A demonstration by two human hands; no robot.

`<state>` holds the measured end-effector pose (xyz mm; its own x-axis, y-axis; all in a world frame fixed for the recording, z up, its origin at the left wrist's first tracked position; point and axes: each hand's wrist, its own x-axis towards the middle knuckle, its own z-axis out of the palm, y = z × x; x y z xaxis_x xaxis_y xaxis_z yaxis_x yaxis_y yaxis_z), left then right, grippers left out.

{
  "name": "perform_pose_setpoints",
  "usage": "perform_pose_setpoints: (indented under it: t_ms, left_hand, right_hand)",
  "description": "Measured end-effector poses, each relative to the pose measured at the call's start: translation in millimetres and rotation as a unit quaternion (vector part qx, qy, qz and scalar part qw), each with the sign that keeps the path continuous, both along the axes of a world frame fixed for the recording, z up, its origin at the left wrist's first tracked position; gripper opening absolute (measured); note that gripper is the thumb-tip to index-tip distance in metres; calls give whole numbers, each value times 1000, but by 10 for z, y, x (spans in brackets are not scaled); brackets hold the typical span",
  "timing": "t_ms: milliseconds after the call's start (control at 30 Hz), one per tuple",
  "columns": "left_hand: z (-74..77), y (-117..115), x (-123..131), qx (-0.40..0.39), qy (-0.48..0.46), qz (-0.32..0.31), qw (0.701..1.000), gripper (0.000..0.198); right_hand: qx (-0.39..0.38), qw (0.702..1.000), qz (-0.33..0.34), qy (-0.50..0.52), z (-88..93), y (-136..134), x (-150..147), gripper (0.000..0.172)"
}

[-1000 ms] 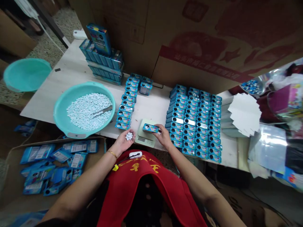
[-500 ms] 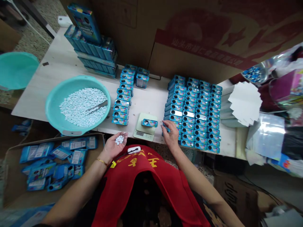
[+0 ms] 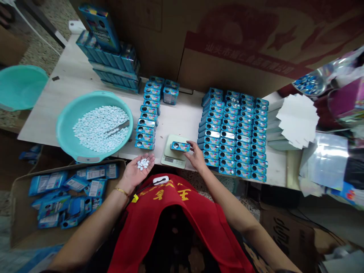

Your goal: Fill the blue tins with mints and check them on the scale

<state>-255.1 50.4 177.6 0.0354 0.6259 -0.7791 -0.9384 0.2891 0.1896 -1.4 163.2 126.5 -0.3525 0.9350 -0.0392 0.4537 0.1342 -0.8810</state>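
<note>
My left hand (image 3: 138, 168) is palm up beside the table's front edge, with a small heap of white candies (image 3: 143, 163) cupped in it. A kitchen scale (image 3: 173, 160) stands to its right, and a small blue candy box (image 3: 180, 146) rests on the scale's plate. Thumb and fingers of my right hand (image 3: 195, 156) close around the right end of that box. A round hole shows in the box's top, near the left end. Left of the scale, a turquoise basin (image 3: 64, 140) holds many more white candies and a metal scoop (image 3: 117, 128).
Short columns of blue boxes (image 3: 144, 145) stand behind my left hand. Tightly packed rows of them (image 3: 227, 151) are right of the scale. A carton (image 3: 19, 212) of boxes sits low left. A large cardboard box (image 3: 241, 41) blocks the back; white card stacks (image 3: 297, 117) stand right.
My right hand has moved left from beside the scale to the right end of the box on it. My left hand remains almost in place with the candies.
</note>
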Motion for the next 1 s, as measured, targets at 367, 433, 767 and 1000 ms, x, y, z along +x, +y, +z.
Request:
perform_pose_setpoints:
  t_ms: [367, 433, 767, 1000]
  left_hand:
    - [0, 22, 56, -14, -7, -11, 1000, 21]
    - [12, 43, 78, -19, -10, -14, 1000, 20]
    - [-108, 424, 344, 11, -29, -23, 999, 18]
    - [-135, 660, 475, 23, -21, -25, 999, 20]
  right_hand:
    - [-24, 999, 8, 28, -33, 7, 4, 48]
    - [-22, 999, 19, 21, -72, 27, 1, 45]
    - [216, 941, 161, -204, 811, -99, -248, 43]
    - [293, 869, 217, -335, 1090, -108, -259, 38]
